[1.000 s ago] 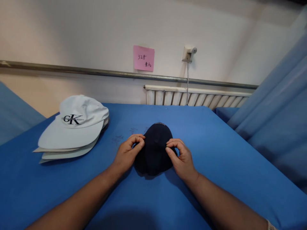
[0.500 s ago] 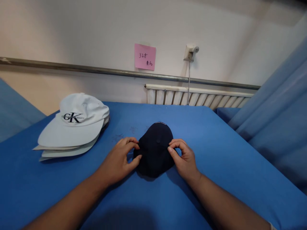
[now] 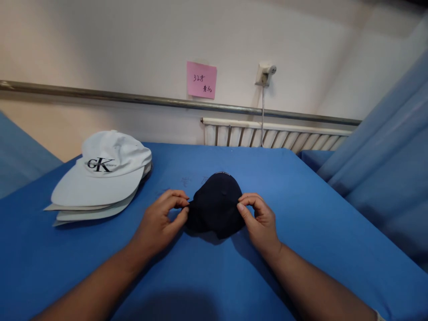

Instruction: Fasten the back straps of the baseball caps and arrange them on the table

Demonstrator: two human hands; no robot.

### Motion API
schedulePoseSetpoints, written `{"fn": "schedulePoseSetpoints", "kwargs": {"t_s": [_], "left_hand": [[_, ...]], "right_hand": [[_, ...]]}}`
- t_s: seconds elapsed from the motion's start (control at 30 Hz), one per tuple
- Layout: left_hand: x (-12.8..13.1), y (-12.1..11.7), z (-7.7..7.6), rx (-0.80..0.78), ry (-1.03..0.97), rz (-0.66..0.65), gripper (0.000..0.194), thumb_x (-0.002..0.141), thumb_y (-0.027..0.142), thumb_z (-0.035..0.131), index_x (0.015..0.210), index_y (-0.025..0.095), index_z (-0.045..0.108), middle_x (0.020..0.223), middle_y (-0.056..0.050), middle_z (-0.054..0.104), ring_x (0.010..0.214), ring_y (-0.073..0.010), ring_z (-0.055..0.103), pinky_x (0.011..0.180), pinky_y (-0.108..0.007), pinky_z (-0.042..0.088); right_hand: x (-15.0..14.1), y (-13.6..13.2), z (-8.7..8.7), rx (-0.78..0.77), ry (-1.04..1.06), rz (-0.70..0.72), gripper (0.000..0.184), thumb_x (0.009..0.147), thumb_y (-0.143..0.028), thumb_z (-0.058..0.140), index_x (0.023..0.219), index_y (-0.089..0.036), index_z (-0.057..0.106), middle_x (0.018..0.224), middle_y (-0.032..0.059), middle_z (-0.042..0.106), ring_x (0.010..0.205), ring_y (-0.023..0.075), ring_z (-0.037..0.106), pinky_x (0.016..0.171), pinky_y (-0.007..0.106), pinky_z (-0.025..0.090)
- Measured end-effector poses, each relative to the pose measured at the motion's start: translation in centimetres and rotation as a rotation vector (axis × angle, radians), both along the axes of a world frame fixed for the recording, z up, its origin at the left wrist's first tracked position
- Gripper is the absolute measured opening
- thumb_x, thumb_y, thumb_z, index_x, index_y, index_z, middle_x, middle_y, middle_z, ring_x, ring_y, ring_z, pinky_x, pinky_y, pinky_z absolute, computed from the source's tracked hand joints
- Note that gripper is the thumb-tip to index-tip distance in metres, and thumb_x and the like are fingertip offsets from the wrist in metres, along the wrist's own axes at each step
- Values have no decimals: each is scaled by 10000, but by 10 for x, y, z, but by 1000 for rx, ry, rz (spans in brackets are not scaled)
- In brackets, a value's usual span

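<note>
- My left hand (image 3: 161, 222) and right hand (image 3: 262, 223) each pinch one side of one black cap (image 3: 219, 207), between them.
- One stack of caps (image 3: 98, 185), at least three, sits left of my left hand.

Open room rightward, cap stack (image 3: 98, 183) leftward

Left hand (image 3: 162, 220): one, thumb and fingers pinched, tips toward its counterpart; left forearm (image 3: 102, 281) behind it. Right hand (image 3: 262, 220): one, likewise pinched; right forearm (image 3: 314, 281) behind it.
</note>
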State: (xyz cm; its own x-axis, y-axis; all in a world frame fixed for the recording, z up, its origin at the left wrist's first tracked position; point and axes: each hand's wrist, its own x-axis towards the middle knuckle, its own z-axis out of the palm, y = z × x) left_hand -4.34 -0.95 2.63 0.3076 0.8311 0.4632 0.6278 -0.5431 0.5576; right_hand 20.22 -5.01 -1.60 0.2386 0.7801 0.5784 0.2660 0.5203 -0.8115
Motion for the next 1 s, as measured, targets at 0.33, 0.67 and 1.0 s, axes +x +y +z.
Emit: {"fn": "schedulePoseSetpoints", "kwargs": {"t_s": [0.33, 0.67, 1.0], "left_hand": [[-6, 12, -5, -5, 5, 46, 131, 813, 324, 543, 819, 249, 650, 968, -50, 667, 928, -237, 640, 844, -367, 490], [-11, 22, -12, -15, 5, 116, 137, 812, 322, 548, 834, 241, 656, 952, -48, 676, 865, -226, 643, 779, -334, 491], [-9, 21, -12, -8, 14, 93, 169, 820, 324, 531, 876, 235, 663, 930, -42, 693, 871, -231, 657, 783, -338, 499]], "right_hand": [[3, 3, -3, -16, 20, -46, 99, 897, -234, 527, 934, -223, 618, 1027, 66, 612, 969, 193, 590, 837, 366, 494], [14, 24, -21, -181, -191, -33, 243, 811, -250, 627, 1053, -253, 656, 1095, 62, 606, 965, 208, 603, 848, 390, 503], [14, 41, -10, -13, -419, -39, 128, 831, -127, 538, 865, -224, 613, 963, 57, 624, 933, 205, 598, 867, 397, 488]]}}
